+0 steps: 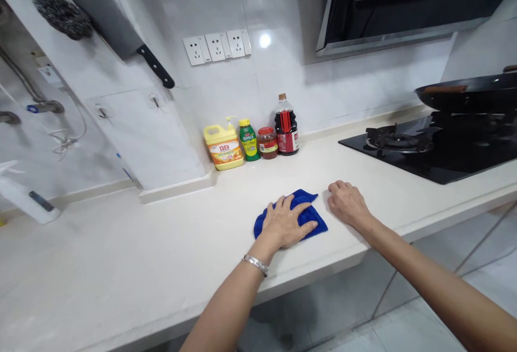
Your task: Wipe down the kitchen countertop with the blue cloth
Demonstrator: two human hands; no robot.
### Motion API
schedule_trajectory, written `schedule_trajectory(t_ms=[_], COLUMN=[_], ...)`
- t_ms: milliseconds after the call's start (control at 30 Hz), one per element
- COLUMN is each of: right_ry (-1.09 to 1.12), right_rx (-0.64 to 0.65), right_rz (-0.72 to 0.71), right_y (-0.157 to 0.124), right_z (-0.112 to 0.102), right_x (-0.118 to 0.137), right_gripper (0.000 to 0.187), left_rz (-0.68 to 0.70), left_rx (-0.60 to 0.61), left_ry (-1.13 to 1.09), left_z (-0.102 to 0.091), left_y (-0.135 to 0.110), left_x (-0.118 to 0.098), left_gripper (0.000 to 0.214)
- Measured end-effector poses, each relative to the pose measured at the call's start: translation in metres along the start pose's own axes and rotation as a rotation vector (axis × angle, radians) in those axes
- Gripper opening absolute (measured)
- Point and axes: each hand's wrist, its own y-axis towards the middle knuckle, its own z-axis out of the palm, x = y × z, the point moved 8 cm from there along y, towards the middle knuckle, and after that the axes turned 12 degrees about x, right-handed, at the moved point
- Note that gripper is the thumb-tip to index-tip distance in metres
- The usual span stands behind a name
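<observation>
My left hand (286, 221) lies flat with fingers spread on a blue cloth (317, 217), pressing it against the white countertop (133, 266). The cloth is partly folded, and its middle is hidden under my palm. To the right of the cloth, apart from it, my right hand (346, 201) rests on the counter with its fingers curled in; nothing shows in it. Behind the cloth, by the wall, stand a yellow detergent jug (224, 150), a green bottle with a yellow cap (249, 142), a red-lidded jar (267, 143) and a dark sauce bottle (286, 128).
At the right a black gas stove (440, 163) carries a wok (468, 93), beneath a range hood (404, 7). A cleaver (105, 15) and a scrubber (62, 15) hang at upper left. A white spray bottle (26, 201) is at far left. The counter's front edge runs close to my forearms.
</observation>
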Motion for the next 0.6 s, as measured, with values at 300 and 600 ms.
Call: schedule_trajectory(t_ms=[300, 600], right_ry=[0.045, 0.132], right_rx=[-0.01, -0.023], right_rz=[0.005, 0.014], right_y=[0.005, 0.005], right_z=[0.003, 0.002], right_x=[-0.006, -0.012], right_gripper=[0.027, 0.03], left_rz=[-0.098, -0.082], left_rx=[-0.089, -0.102], left_ry=[-0.021, -0.09], left_z=[-0.017, -0.03], left_y=[0.05, 0.028], left_x=[0.02, 0.04], left_gripper=[0.063, 0.071])
